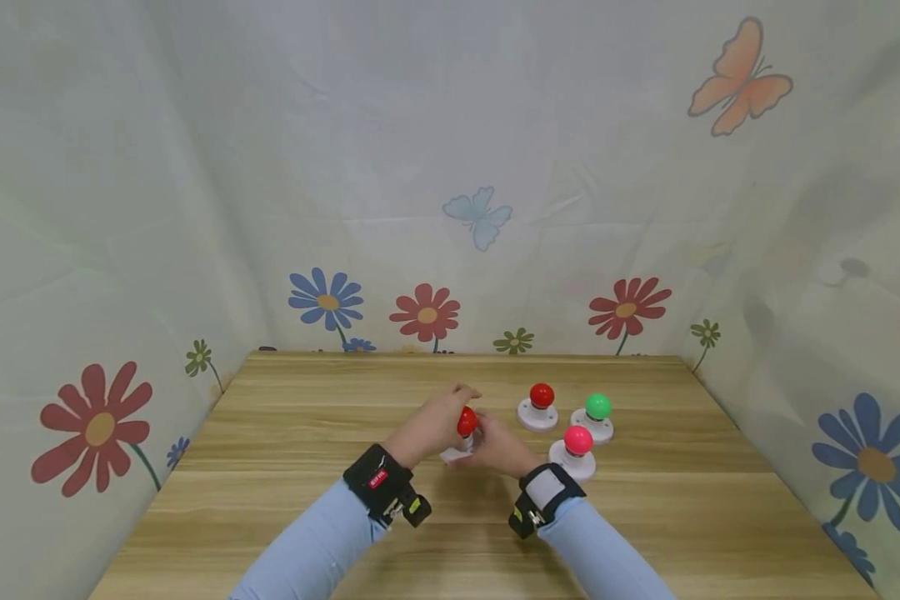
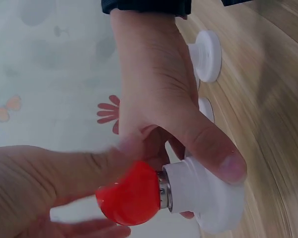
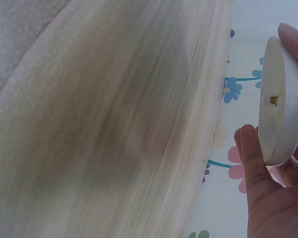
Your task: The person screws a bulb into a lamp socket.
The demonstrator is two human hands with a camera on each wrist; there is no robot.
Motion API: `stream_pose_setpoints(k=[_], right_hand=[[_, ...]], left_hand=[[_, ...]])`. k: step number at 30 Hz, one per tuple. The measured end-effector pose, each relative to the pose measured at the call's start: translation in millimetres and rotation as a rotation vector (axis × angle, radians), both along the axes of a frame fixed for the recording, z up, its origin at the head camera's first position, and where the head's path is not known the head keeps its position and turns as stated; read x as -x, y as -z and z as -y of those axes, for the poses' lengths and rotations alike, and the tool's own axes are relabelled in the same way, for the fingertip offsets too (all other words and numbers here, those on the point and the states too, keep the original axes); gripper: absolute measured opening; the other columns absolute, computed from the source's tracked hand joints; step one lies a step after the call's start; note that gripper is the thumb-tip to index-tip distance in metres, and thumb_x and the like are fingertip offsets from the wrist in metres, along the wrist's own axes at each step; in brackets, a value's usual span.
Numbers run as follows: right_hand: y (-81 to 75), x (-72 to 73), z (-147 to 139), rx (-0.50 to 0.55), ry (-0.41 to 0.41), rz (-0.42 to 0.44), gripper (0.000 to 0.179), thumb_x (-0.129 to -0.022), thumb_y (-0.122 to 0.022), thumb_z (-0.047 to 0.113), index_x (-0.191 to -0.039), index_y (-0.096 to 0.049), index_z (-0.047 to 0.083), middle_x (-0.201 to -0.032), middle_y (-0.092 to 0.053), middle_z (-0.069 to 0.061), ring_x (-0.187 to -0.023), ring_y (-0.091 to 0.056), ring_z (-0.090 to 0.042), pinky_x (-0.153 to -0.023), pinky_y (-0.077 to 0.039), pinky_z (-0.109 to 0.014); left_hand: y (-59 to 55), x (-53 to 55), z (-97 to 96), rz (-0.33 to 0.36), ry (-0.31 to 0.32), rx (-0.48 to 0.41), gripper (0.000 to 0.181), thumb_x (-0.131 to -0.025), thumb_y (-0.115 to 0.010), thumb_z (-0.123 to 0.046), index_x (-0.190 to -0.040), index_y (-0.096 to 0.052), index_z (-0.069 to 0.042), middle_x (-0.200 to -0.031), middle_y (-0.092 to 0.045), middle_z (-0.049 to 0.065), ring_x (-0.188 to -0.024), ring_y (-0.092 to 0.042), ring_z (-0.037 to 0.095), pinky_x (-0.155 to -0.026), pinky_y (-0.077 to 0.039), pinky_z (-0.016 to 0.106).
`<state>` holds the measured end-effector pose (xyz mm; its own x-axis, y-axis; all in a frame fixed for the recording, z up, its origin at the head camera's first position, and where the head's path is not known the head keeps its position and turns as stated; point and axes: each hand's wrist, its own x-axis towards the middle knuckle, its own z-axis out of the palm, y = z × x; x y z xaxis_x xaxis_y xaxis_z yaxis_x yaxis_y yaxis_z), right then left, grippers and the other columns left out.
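Note:
Near the middle of the table, both hands are on one lamp, raised off the wood. My right hand (image 1: 501, 447) holds its round white lamp holder (image 2: 219, 201), thumb along the rim and fingers round the other side. In the right wrist view the underside of this holder (image 3: 275, 119) shows, tipped on its side. A red light bulb (image 2: 131, 198) sits in the socket, with part of its metal screw base visible. My left hand (image 1: 437, 423) grips this bulb between thumb and fingers; the thumb is blurred in the left wrist view.
Right of the hands stand three white holders with bulbs: a red bulb (image 1: 542, 396) at the back, a green bulb (image 1: 598, 407) further right and a pink bulb (image 1: 578, 440) nearer. A flowered cloth (image 1: 345, 167) surrounds the wooden table (image 1: 292, 417).

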<state>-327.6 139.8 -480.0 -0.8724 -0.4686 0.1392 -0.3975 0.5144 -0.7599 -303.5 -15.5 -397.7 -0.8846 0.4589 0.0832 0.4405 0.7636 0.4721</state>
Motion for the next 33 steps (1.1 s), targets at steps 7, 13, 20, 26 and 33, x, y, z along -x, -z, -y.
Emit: stream_pose_setpoints(k=[7, 13, 20, 26, 33], right_hand=[[-2.9, -2.4, 0, 0.026, -0.045, -0.047, 0.060, -0.073, -0.085, 0.021, -0.126, -0.060, 0.009, -0.125, -0.060, -0.013, -0.109, -0.058, -0.029, -0.099, -0.046, -0.052], [-3.1, -2.4, 0, -0.014, -0.006, -0.013, 0.068, -0.073, -0.086, 0.026, -0.131, -0.054, 0.009, -0.124, -0.061, -0.009, -0.108, -0.059, -0.026, -0.099, -0.047, -0.051], [-0.6, -0.4, 0, 0.000, -0.005, 0.020, 0.076, -0.072, -0.086, 0.026, -0.136, -0.048, 0.008, -0.128, -0.059, -0.009, -0.112, -0.057, -0.026, -0.103, -0.043, -0.051], [0.0, -0.4, 0, -0.004, -0.004, 0.002, 0.078, -0.071, -0.087, 0.025, -0.136, -0.047, 0.007, -0.127, -0.059, -0.009, -0.110, -0.057, -0.025, -0.103, -0.044, -0.049], [1.5, 0.9, 0, -0.002, 0.000, 0.031, 0.077, -0.072, -0.086, 0.025, -0.136, -0.047, 0.009, -0.128, -0.060, -0.007, -0.114, -0.056, -0.025, -0.105, -0.042, -0.049]], left_hand=[[3.8, -2.3, -2.8, -0.148, -0.157, 0.112, 0.065, -0.081, -0.076, -0.043, -0.123, -0.052, 0.001, -0.107, -0.054, 0.015, -0.085, -0.055, 0.022, -0.078, -0.057, 0.033], [8.1, -1.4, -2.1, -0.198, -0.147, 0.148, 0.056, -0.080, -0.077, -0.041, -0.114, -0.058, 0.000, -0.096, -0.057, 0.010, -0.075, -0.055, 0.016, -0.072, -0.057, 0.027], [4.7, 1.7, -0.2, -0.118, -0.005, 0.087, 0.031, -0.083, -0.076, -0.009, -0.112, -0.064, -0.006, -0.103, -0.062, 0.006, -0.086, -0.058, 0.016, -0.084, -0.055, 0.029], [0.9, 2.8, 0.1, -0.062, 0.040, 0.058, 0.031, -0.081, -0.073, 0.003, -0.109, -0.066, -0.009, -0.104, -0.064, 0.006, -0.088, -0.059, 0.017, -0.083, -0.055, 0.029], [3.5, 7.7, 2.2, -0.029, 0.091, 0.032, 0.037, -0.083, -0.072, 0.001, -0.117, -0.068, -0.015, -0.114, -0.069, 0.004, -0.099, -0.062, 0.019, -0.091, -0.053, 0.032]])
